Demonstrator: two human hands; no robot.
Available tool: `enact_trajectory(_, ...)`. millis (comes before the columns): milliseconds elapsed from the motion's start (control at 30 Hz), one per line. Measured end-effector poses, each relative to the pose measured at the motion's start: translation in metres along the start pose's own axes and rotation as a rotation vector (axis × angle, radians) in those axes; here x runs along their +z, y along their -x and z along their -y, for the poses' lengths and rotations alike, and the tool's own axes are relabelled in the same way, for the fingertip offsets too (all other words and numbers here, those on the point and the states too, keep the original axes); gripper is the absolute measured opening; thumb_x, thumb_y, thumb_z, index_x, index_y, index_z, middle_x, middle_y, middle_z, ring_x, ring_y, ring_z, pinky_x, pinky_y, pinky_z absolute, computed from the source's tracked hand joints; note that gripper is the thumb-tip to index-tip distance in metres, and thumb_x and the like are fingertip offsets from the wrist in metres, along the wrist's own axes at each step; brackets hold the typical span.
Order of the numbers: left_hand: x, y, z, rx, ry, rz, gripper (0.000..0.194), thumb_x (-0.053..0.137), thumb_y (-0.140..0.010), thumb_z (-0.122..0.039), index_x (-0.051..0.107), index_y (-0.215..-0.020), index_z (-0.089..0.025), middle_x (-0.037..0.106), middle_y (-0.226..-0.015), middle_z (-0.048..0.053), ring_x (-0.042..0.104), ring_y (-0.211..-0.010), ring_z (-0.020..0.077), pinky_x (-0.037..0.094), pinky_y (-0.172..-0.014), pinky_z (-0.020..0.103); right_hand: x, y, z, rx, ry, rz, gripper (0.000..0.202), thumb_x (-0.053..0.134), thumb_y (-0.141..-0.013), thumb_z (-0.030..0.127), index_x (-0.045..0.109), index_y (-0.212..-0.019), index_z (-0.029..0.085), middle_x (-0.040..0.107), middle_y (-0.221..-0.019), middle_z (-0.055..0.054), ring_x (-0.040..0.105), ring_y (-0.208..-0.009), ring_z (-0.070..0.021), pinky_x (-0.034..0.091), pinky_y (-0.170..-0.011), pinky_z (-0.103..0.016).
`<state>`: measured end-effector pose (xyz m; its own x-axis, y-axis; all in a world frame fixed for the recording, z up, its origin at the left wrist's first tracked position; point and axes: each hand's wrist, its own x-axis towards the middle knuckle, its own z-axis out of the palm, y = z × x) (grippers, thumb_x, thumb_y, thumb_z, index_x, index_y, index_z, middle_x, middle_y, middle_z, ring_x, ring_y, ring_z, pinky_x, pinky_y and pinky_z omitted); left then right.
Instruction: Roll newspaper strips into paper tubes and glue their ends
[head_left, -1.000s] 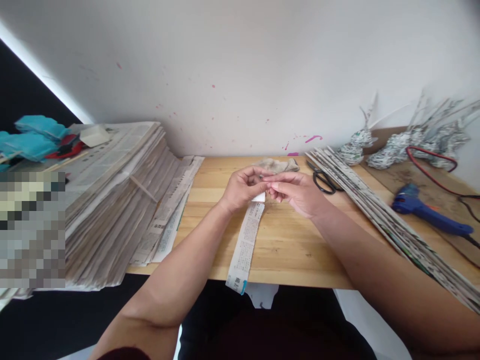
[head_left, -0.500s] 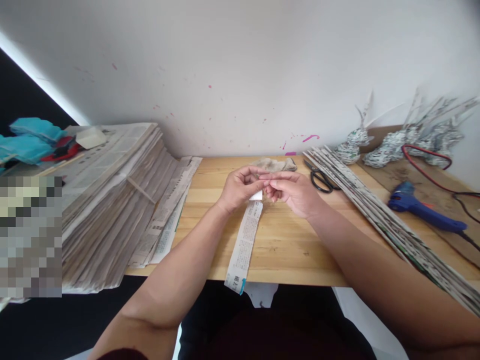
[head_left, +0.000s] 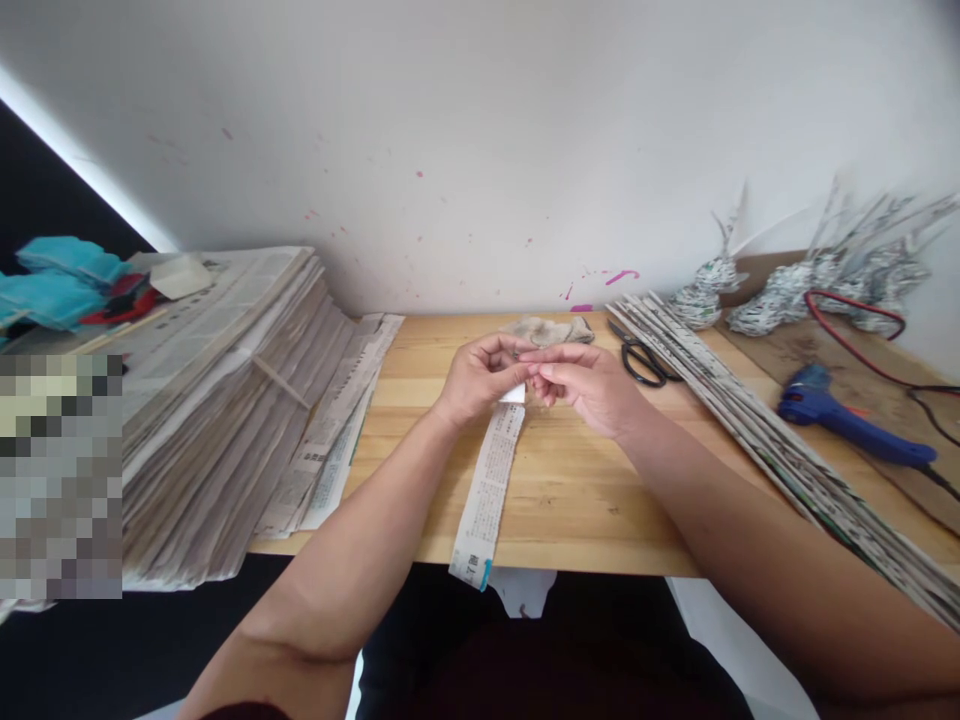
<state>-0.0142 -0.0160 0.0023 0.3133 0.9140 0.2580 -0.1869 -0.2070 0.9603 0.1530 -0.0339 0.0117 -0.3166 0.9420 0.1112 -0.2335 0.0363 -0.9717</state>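
Newspaper strip (head_left: 489, 490) lies lengthwise on the wooden table (head_left: 577, 500), its near end hanging over the front edge, so its far end comes up freely between the hands. There the left hand (head_left: 480, 378) and right hand (head_left: 589, 385) meet fingertip to fingertip, both pinching the strip's folded white tip, seemingly to start a tight roll. Farther back lie black scissors (head_left: 643, 358), a row of rolled paper tubes (head_left: 757, 430) and a blue glue gun (head_left: 851, 422) to the right, with the stacked newspapers (head_left: 225, 400) to the left.
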Motion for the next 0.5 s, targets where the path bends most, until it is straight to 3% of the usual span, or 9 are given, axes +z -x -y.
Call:
enact_trajectory(300, -0.0003, 0.0012, 0.0025, 0.055, -0.072, 0.001, 0.037, 0.079, -0.067, -0.036, 0.067, -0.095, -0.014, 0.065, -0.061, 0.000, 0.057, -0.049, 0.0080, 0.042, -0.048, 0.019, 0.0011, -0.0013, -0.0028, 0.035, -0.044, -0.022, 0.014, 0.071, -0.069, 0.023, 0.075, -0.082, 0.018, 0.063, -0.061, -0.001, 0.054, -0.053, -0.0104, 0.043, -0.050, -0.025)
enact_trajectory(500, -0.0002, 0.0004, -0.0001, 0.063, -0.054, -0.030, 0.038, 0.081, -0.065, -0.035, 0.067, -0.093, -0.014, 0.064, -0.059, 0.000, 0.058, -0.051, 0.0096, 0.043, -0.049, 0.020, 0.0045, 0.0001, 0.0008, 0.030, -0.069, -0.013, 0.020, 0.067, -0.073, 0.026, 0.076, -0.089, 0.016, 0.062, -0.062, -0.003, 0.056, -0.059, -0.0124, 0.044, -0.051, -0.025)
